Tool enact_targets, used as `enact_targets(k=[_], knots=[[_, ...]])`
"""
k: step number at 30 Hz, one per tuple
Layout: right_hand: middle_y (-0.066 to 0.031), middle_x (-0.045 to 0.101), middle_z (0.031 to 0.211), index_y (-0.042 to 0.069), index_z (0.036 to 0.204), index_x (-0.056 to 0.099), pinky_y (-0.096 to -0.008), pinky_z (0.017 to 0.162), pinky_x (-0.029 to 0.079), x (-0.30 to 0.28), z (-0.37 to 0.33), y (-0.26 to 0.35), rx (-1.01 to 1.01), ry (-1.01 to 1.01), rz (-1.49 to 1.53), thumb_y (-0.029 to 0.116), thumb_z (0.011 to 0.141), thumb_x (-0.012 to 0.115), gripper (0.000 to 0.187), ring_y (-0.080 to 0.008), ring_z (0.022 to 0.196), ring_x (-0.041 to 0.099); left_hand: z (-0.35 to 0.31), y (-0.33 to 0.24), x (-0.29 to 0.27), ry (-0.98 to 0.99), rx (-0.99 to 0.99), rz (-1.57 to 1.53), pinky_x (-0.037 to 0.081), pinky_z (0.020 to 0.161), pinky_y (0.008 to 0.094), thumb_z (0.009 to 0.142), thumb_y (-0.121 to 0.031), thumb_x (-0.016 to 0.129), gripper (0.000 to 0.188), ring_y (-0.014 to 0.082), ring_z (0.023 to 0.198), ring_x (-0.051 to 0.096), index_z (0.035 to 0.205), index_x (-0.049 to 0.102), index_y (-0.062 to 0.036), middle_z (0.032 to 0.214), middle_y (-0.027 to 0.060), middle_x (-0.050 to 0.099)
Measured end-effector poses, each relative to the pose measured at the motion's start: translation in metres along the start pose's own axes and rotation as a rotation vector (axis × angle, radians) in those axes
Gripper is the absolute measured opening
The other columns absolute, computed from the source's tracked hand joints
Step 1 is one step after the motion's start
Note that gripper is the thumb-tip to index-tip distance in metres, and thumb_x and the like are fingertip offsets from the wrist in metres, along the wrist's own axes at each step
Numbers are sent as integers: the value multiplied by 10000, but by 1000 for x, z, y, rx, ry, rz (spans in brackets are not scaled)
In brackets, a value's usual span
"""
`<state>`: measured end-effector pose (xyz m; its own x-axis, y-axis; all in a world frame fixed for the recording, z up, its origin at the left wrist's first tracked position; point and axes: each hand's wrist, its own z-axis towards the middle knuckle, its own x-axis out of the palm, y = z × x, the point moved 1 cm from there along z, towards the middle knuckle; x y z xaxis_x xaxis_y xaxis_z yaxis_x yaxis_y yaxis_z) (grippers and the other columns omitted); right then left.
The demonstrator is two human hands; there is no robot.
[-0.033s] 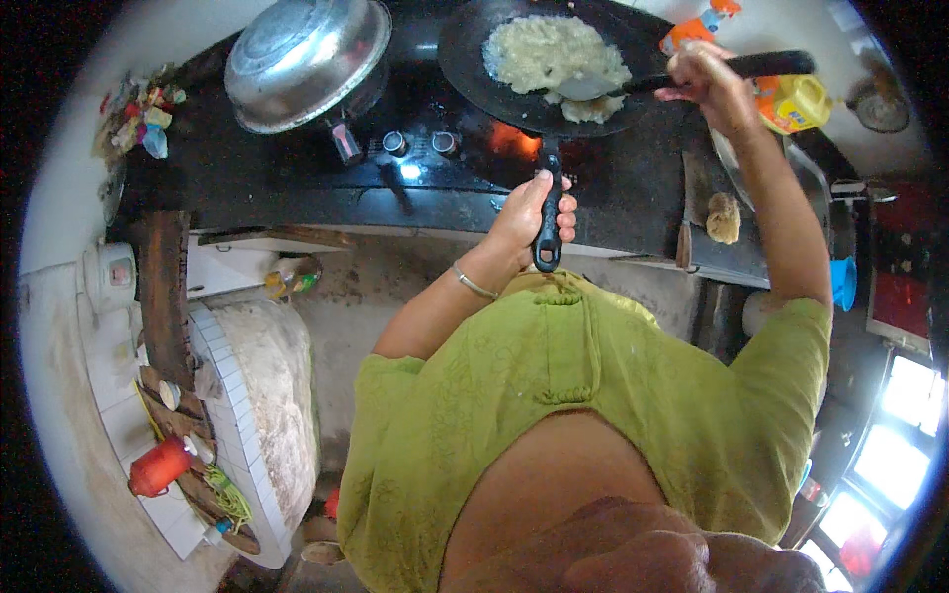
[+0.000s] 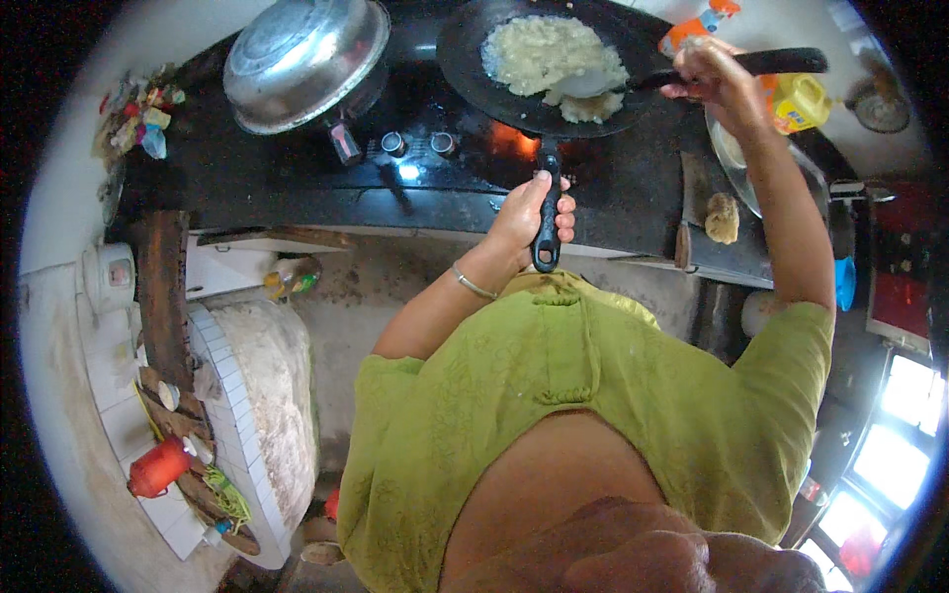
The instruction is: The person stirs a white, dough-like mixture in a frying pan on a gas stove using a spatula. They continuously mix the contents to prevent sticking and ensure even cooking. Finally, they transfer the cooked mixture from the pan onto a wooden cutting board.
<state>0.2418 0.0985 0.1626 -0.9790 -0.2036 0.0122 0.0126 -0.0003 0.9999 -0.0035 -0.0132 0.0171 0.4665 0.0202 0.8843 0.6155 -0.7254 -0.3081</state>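
Observation:
My left hand (image 2: pixel 534 219) is wrapped round the black handle (image 2: pixel 545 237) of a dark frying pan (image 2: pixel 463 61). A pale, lumpy batter-like food (image 2: pixel 549 54) covers much of the pan's surface, with a smaller torn piece (image 2: pixel 593 107) at its near edge. My right hand (image 2: pixel 710 77) grips a spatula (image 2: pixel 781 63) by its long black handle, above the pan's right rim. The spatula's blade (image 2: pixel 585 83) rests at the near right part of the food. Under the pan, orange flame (image 2: pixel 514 140) glows at the burner.
A large domed metal lid or basin (image 2: pixel 306 61) sits on the stove left of the pan. Two stove knobs (image 2: pixel 442 144) face me. On the right are a yellow bottle (image 2: pixel 803 104), a metal bowl (image 2: pixel 736 163) and a brownish lump (image 2: pixel 723 218) near the counter edge.
My right hand and the spatula have shifted slightly to the right, drawing the blade a little across the food. The left hand still holds the pan handle.

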Motion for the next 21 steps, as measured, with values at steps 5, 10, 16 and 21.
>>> enact_targets(k=[5, 10, 16, 21], knots=[[-32, 455, 711, 73, 692, 474, -362, 693, 513, 18, -9, -21, -193, 90, -51, 175, 851, 459, 190, -117, 705, 501, -1, 2, 3, 2, 1, -13, 370, 475, 260, 911, -342, 409, 254, 119, 532, 404, 952, 435, -93, 687, 29, 435], [-70, 475, 791, -12, 721, 492, -329, 745, 470, 30, -38, -89, -284, 213, -460, 169, 869, 442, 238, -146, 746, 480, -1, 3, 4, 0, -11, -14, 368, 478, 266, 912, -338, 405, 253, 119, 534, 402, 950, 436, -89, 687, 31, 433], [-69, 504, 785, 1, 745, 513, -322, 704, 498, 16, -9, -62, -267, 141, -578, 193, 864, 447, 235, -143, 742, 518, 2, 0, 2, 1, -26, 6, 401, 479, 289, 914, -350, 396, 269, 135, 532, 433, 945, 405, -83, 661, 36, 434], [-19, 445, 675, 77, 695, 468, -366, 680, 517, -1, 2, 1, -141, 58, 91, 201, 849, 492, 199, -116, 640, 466, -1, 1, 0, 2, 8, -3, 369, 482, 267, 918, -328, 393, 251, 124, 542, 400, 972, 423, -85, 685, 31, 422]])
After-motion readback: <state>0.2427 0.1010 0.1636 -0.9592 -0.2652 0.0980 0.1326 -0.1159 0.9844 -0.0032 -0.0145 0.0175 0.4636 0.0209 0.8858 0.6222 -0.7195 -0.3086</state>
